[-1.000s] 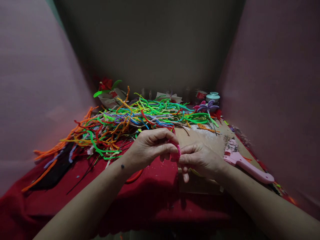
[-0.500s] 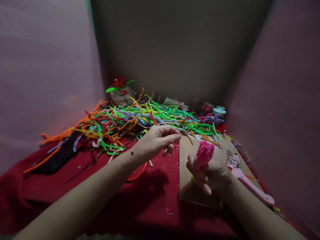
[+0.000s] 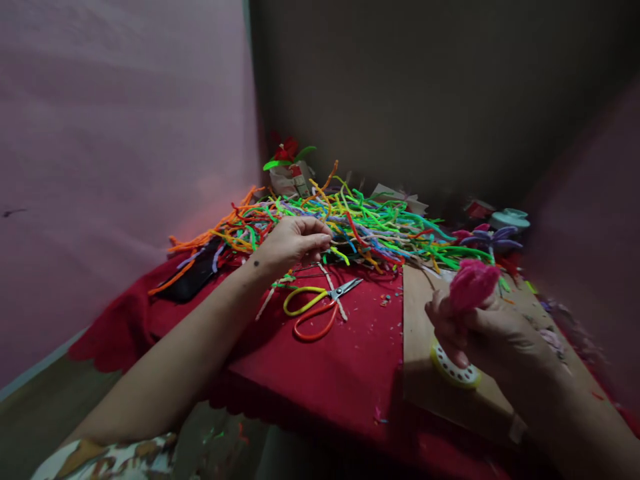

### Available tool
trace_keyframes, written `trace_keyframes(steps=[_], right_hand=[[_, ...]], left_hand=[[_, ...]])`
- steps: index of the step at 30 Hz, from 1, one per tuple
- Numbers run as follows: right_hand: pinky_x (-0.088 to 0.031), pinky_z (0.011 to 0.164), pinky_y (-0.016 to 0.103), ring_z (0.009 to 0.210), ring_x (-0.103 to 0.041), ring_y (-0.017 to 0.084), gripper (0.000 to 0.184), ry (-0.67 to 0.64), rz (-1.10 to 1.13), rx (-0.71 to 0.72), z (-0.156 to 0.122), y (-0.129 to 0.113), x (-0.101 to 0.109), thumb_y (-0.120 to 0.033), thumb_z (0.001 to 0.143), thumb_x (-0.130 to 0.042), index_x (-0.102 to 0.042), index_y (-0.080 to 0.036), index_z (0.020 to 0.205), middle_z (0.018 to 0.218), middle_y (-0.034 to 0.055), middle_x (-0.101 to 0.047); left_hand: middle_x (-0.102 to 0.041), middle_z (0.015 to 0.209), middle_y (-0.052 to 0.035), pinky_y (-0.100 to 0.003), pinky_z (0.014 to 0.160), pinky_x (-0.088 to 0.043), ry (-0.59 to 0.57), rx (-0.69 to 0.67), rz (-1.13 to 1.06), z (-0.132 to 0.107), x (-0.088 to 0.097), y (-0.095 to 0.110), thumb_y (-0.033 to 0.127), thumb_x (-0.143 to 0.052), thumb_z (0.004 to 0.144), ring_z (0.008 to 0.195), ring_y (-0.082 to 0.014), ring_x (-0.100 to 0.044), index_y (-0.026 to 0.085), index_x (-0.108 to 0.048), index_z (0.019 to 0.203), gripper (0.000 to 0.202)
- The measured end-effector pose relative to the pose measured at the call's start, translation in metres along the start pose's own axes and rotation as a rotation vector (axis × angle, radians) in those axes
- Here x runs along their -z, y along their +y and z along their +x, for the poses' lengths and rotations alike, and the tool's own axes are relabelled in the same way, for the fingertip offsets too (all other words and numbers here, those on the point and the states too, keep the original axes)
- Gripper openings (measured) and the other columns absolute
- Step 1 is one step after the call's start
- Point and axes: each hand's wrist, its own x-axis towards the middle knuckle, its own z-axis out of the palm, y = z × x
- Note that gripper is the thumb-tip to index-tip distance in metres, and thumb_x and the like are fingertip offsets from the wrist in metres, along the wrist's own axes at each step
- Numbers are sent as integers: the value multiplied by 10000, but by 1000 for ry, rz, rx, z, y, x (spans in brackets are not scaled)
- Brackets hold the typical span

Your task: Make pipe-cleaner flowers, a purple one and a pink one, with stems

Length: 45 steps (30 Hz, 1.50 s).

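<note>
My right hand (image 3: 500,333) is closed around a fuzzy pink flower (image 3: 473,283), whose bloom sticks up above the fingers. Thumb and fingertips of my left hand (image 3: 295,241) are pinched together in front of a heap of coloured pipe cleaners (image 3: 365,217). Whatever may lie between those tips is too small to make out. Below the left hand, scissors (image 3: 336,293) with one yellow and one red handle lie on the red cloth (image 3: 320,373), blades slightly apart. Under my right hand, a round yellow-and-white piece with dark dots (image 3: 456,368) rests on a brown board (image 3: 417,333).
A black flat object (image 3: 187,280) lies at the left, partly under pipe cleaners. Behind the heap are a red flower with green leaves (image 3: 287,150), a teal-lidded jar (image 3: 510,220) and a purple flower (image 3: 493,237). Small scraps dot the cloth. Walls stand close on both sides.
The view has swung left, so the table sits further right. My left hand has moved left, away from the board, uncovering the scissors. My right hand still holds the pink flower.
</note>
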Motion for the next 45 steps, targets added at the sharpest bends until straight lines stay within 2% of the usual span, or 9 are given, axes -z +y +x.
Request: trace_keyframes(steps=[4,10,17,22,27,31,35,40,45], right_hand=[[-451,330,190,395,-481,85,235,56,-41,9,6,-7,-5,-347,621,-798,-702,-136,663,536,5,-526],[-452,338,187,412,-461,90,242,178,-33,-58,8,13,0,-358,572,-816,-683,-161,618,503,5,-511],[-405,312,221,392,-461,119,292,342,-86,-88,6,20,5,-400,483,-842,-679,-170,559,469,21,-470],[-388,354,270,447,-480,148,237,340,-83,-119,4,26,9,-381,550,-807,-710,-178,625,549,65,-498],[-366,357,291,433,-442,151,236,382,-79,-132,5,26,5,-384,539,-819,-699,-191,604,500,29,-427],[-362,366,274,443,-451,141,257,392,-99,-136,5,24,0,-398,536,-821,-680,-186,571,521,47,-459],[-380,369,272,424,-449,126,249,364,-83,-156,5,24,5,-385,569,-808,-666,-180,565,522,45,-471],[-393,352,277,421,-450,141,223,312,-76,-137,7,26,15,-366,584,-797,-673,-181,579,487,30,-444],[-402,355,250,439,-413,126,253,294,-41,-138,10,22,8,-367,581,-805,-640,-178,553,478,12,-425]], left_hand=[[-562,538,32,-180,447,-362,-66,21,225,1,17,-9,226,-616,699,446,-62,-468,119,-643,766,129],[-671,654,-13,-215,593,-410,-259,-75,796,8,22,-40,198,-604,687,602,-122,-584,151,-714,735,128],[-699,734,-28,-221,668,-420,-48,-110,814,13,45,-26,208,-567,726,693,-135,-608,146,-722,813,188],[-678,652,4,-209,622,-394,-149,-103,778,6,56,-24,185,-610,679,632,-119,-587,170,-730,718,127],[-689,701,-17,-210,626,-396,-202,-81,746,-2,48,-33,185,-607,707,658,-125,-595,162,-719,751,123],[-691,790,-56,-242,643,-401,-280,-107,977,-5,28,-43,173,-565,744,721,-160,-608,169,-699,771,137],[-660,849,-128,-288,603,-396,-237,-127,1096,-5,11,-58,189,-484,798,726,-213,-607,138,-659,772,184],[-630,810,-68,-270,664,-410,-248,-191,1009,1,20,-48,214,-490,815,737,-164,-571,159,-609,767,140],[-490,609,34,-196,516,-326,-135,-141,225,8,33,-29,268,-541,803,523,-67,-418,152,-570,767,124]])
